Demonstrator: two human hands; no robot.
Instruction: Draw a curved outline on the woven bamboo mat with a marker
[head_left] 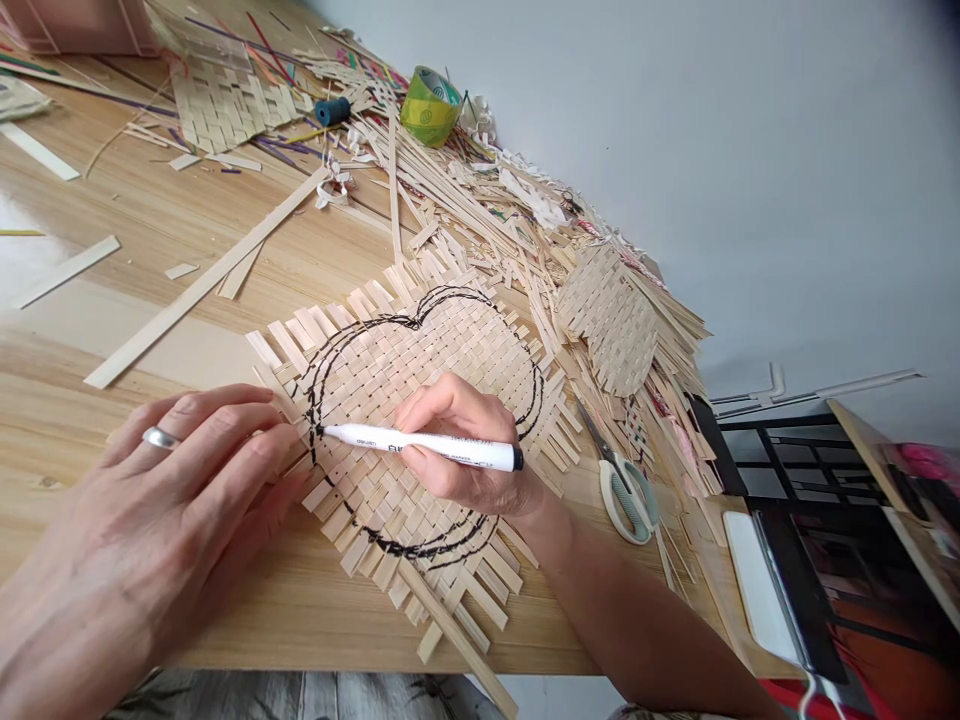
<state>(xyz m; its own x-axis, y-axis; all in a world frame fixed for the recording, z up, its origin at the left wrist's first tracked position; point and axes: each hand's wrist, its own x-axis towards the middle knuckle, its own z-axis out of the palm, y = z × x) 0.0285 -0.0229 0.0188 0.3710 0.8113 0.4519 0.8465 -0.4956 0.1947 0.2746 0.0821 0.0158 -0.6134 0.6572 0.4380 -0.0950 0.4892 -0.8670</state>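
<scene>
While my right hand point(465, 440) held a white marker point(420, 447) with a black end, my right fingers point(439, 405) were closed around its barrel, and its tip touched the left side of a black outline point(442, 293) drawn in a lobed heart or apple shape. That outline lay on a woven strip mat point(375, 390), a square-ish weave of flat pale strips with ragged loose ends, lying flat on the wooden desk point(127, 220) directly in front of me. My left hand point(202, 450), with a silver ring point(161, 437) on one finger, lay beside the marker at the mat's left edge, my left fingers point(225, 420) open and slightly curved, gripping nothing. Just beyond my right wrist sat a pair of scissors point(626, 500) with pale green-and-white handles. Past the mat lay a heap of loose strips point(465, 190), with a smaller woven piece point(607, 320) on top of it. Farther off were another woven sheet point(225, 105), a blue spool point(332, 110) and a roll of green tape point(431, 105).
</scene>
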